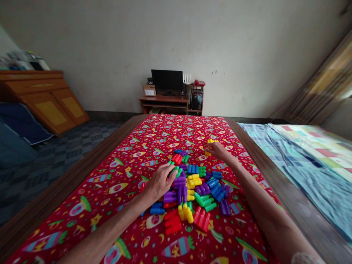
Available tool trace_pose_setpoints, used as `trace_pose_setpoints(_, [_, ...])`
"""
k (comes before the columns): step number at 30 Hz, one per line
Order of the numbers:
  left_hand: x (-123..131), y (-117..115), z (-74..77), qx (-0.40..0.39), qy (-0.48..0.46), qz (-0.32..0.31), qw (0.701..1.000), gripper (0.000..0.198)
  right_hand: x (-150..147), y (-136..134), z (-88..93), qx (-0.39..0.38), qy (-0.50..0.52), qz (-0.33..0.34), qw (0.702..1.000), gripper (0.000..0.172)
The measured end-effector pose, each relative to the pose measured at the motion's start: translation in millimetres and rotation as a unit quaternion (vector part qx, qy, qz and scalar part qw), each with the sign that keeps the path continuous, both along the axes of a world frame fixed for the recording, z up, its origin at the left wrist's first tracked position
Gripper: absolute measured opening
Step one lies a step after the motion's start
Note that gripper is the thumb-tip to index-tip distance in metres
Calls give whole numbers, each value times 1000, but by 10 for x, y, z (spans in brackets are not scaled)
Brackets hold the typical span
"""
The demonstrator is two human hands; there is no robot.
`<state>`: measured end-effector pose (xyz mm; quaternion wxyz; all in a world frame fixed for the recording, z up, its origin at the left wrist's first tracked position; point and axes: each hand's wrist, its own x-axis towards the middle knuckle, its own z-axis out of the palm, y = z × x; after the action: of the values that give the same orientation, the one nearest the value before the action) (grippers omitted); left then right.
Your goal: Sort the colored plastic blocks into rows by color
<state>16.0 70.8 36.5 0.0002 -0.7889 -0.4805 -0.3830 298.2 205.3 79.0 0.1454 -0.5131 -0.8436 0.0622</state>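
Note:
My left hand (161,180) reaches over the left side of a pile of plastic building blocks. Its thumb and fingers close round a green building block (178,172), partly hidden by the fingers. Right beside it in the pile are a purple block (180,180) and a red block (176,158). Farther out and to the right, my right hand (217,149) is closed on a yellow building block (212,141), which shows above and below the fingers. Toward me lie a red block (201,219), a yellow block (186,213) and a blue block (218,191).
A red patterned cloth (110,220) covers the table (63,178). Beyond its far end stands a desk (165,98) with a monitor (167,80). A wooden cabinet (46,99) is at the left, and a bed (302,161) with sheets adjoins the right side.

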Motion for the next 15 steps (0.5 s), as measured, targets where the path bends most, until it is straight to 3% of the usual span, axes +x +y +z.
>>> trace_pose_setpoints(5, [3,-11,25,8,12,-2,1000,45,9,-39,-65,5,-42,-52,998,34])
trace_pose_setpoints(10, [-5,-7,25,23,27,1,999,49,0,-27,-51,7,-58,-40,997,22])
trace_pose_setpoints(13, [-7,-5,23,34,32,5,999,49,156,57,22,23,-41,-56,997,18])
trace_pose_setpoints(15, [-5,-7,32,36,34,0,999,47,318,122,59,53,-22,-98,994,24])
